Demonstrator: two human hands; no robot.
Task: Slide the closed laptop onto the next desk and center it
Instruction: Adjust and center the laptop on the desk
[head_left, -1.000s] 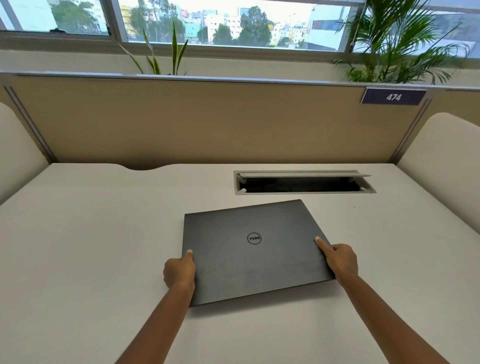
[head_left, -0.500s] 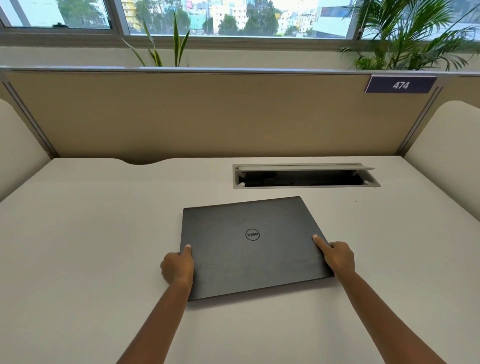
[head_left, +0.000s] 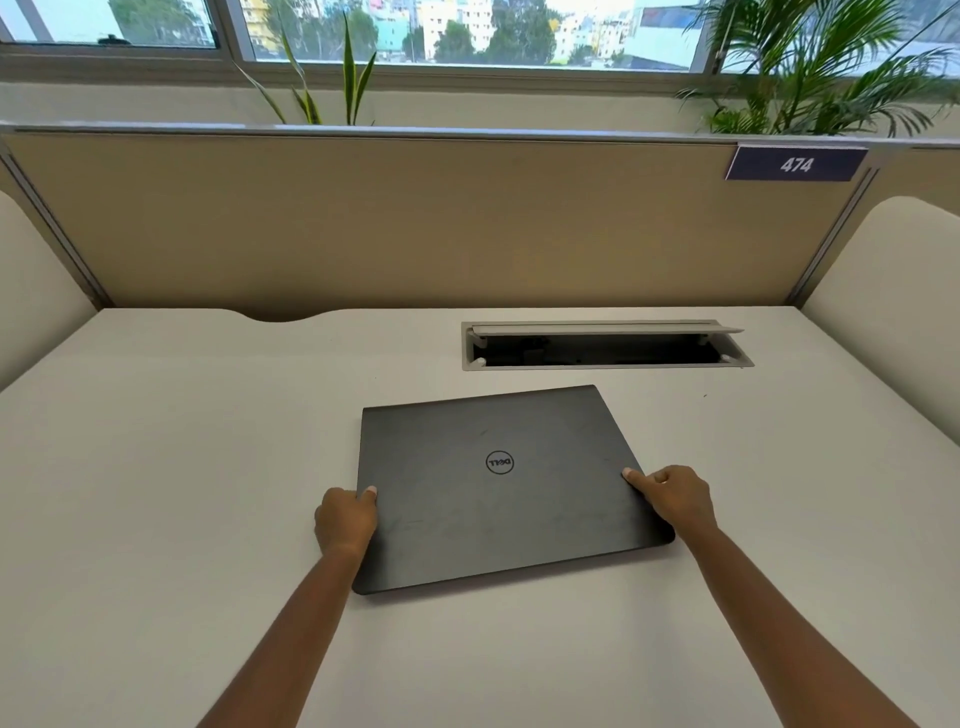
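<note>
Head view. Closed laptop (head_left: 498, 483) flat on white desk (head_left: 182, 467), lid up, slightly skewed, just in front of open cable hatch (head_left: 605, 345), roughly mid-desk. Beige divider panel (head_left: 415, 218) behind hatch, number plate (head_left: 796, 164) at panel's right end, plants (head_left: 810, 67) beyond it.

Risks, judged: skew worsening if one hand pushes harder than the other; far edge running over hatch opening and catching on raised flap if pushed forward; thumbs slipping on smooth lid, since no real clamp visible; gritty desk scratching underside during slide.

Left hand (head_left: 345, 519) at laptop's left edge, fingers curled against side, thumb tip resting on lid. Right hand (head_left: 675, 501) at laptop's right edge, fingers curled down around edge, thumb stretched flat on lid pointing toward logo. Both gripping laptop edges, not lifting, near edge down on desk. Forearms straight, angled inward from the near side of the laptop.
</note>
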